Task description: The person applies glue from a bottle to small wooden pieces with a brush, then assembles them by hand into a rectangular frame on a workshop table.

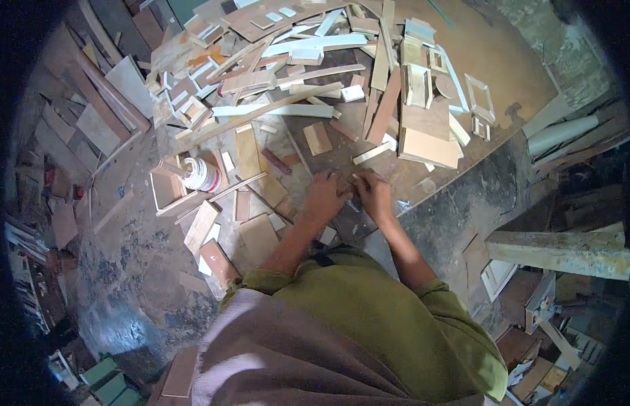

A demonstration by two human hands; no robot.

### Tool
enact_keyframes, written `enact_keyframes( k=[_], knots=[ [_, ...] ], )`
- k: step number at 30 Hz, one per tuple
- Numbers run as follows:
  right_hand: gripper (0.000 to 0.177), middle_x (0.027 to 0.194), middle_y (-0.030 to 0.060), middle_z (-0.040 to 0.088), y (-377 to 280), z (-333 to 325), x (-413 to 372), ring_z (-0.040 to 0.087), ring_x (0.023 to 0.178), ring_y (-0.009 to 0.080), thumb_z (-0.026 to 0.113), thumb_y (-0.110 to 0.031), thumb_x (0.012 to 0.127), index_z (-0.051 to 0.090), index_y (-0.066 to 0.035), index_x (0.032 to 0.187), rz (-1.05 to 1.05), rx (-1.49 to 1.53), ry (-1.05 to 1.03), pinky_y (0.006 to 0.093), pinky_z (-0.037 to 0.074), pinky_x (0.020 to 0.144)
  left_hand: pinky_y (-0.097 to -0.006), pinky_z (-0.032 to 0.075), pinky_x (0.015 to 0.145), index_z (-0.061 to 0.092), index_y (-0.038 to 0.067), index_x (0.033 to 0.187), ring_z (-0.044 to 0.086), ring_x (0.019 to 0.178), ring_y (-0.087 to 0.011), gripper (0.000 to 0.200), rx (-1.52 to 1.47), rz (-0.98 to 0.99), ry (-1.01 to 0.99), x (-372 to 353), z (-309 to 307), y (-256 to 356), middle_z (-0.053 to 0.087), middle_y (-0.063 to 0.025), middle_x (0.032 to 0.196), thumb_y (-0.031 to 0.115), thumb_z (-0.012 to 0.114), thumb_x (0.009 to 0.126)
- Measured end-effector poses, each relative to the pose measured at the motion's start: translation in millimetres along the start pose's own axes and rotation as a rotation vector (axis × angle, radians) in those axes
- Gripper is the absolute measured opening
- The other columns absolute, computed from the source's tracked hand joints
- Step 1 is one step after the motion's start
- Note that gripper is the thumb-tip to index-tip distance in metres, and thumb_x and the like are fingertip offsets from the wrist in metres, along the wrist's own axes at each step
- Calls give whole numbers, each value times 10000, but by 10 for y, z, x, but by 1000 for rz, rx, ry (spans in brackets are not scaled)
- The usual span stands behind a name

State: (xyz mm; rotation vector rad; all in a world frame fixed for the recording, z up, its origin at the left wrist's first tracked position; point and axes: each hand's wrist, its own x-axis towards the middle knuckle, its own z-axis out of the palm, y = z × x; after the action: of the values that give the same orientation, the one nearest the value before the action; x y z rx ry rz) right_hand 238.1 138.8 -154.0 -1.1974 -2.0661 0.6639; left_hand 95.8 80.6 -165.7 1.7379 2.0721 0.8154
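My left hand (324,197) and my right hand (374,195) are close together over the near part of the wooden worktable. The fingers of both are bent inward and pressed together. A small pale bit shows at the right fingertips, too small to name; whatever the left fingers hold is hidden. Just beyond my right hand lies a short pale wood strip (372,153). Farther off, past my left hand, rests a flat brown wood block (318,139). A dark reddish stick (276,162) lies to the left of my left hand.
A white tub (200,175) stands by an open wooden box (167,188) on the left. Long wood strips (308,78) pile up across the far side. Small wooden frames and a stack of boards (429,148) sit to the right. A thick beam (562,254) juts in at lower right.
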Motion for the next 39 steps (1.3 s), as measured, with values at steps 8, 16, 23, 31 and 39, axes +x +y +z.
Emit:
enact_keyframes(
  k=[8, 16, 23, 31, 39],
  knots=[
    [163, 875, 204, 608, -59, -104, 46, 576, 838, 382, 587, -68, 760, 616, -2, 906, 75, 73, -97, 429, 458, 736, -404, 463, 747, 630, 44, 1021, 594, 823, -333, 342, -292, -214, -151, 124, -174, -41, 623, -186, 853, 278, 601, 774],
    [195, 885, 174, 622, -52, -32, 91, 590, 825, 334, 626, -114, 762, 640, -31, 938, 6, 57, -118, 390, 462, 728, -379, 474, 740, 618, 63, 1068, 614, 789, -308, 353, -374, -86, -93, 208, 51, -286, 634, -171, 854, 257, 604, 774],
    [223, 904, 178, 614, -55, -95, 131, 577, 834, 354, 625, -124, 753, 641, -43, 960, -22, 77, -212, 412, 447, 733, -370, 488, 732, 628, 92, 1061, 631, 802, -283, 333, -407, -75, -253, 355, 34, -360, 645, -165, 896, 269, 604, 781],
    [240, 887, 165, 630, 46, -38, 148, 579, 845, 346, 625, -143, 759, 646, -58, 982, -26, 39, -248, 408, 439, 751, -357, 490, 722, 634, 68, 1033, 634, 796, -249, 300, -391, -107, -326, 427, -50, -318, 654, -138, 881, 271, 581, 818],
    [309, 909, 176, 632, -138, -124, 187, 590, 860, 340, 637, -117, 756, 611, -37, 1053, 72, 155, -272, 403, 453, 771, -333, 502, 647, 637, 57, 1025, 633, 685, -209, 282, -572, -322, -477, 465, -234, -186, 652, -119, 802, 226, 582, 806]
  ],
)
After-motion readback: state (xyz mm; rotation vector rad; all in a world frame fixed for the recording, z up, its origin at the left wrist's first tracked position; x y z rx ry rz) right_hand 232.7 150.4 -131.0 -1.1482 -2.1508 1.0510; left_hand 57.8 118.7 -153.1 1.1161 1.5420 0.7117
